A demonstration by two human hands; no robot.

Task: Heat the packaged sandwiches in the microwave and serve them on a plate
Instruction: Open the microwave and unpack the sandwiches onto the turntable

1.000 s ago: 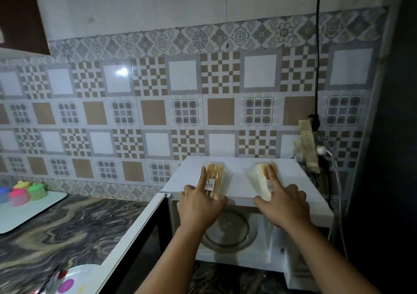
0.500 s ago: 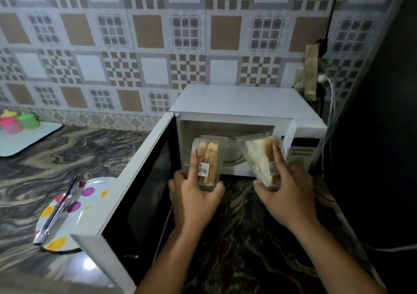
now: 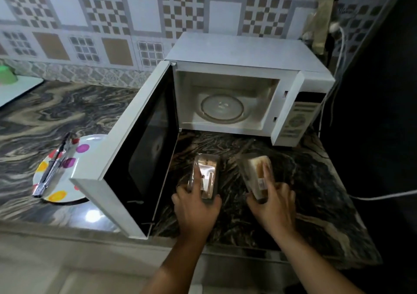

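Left hand [image 3: 195, 205] gripping one packaged sandwich [image 3: 206, 174], forefinger laid along its top, thumb at its right side. Right hand [image 3: 272, 203] gripping the other sandwich [image 3: 256, 172] the same way, forefinger stretched over the wrapper. Both packs low over the marbled tabletop [image 3: 316, 181], just in front of the microwave [image 3: 248, 52] at 12 o'clock; whether touching the surface, cannot tell. Microwave door [image 3: 126, 149] swung wide open to the left, glass turntable [image 3: 222, 108] bare inside. At 9 o'clock, a dotted plate [image 3: 67, 169] on the tabletop with tongs [image 3: 53, 167] lying across it, partly behind the door's edge.
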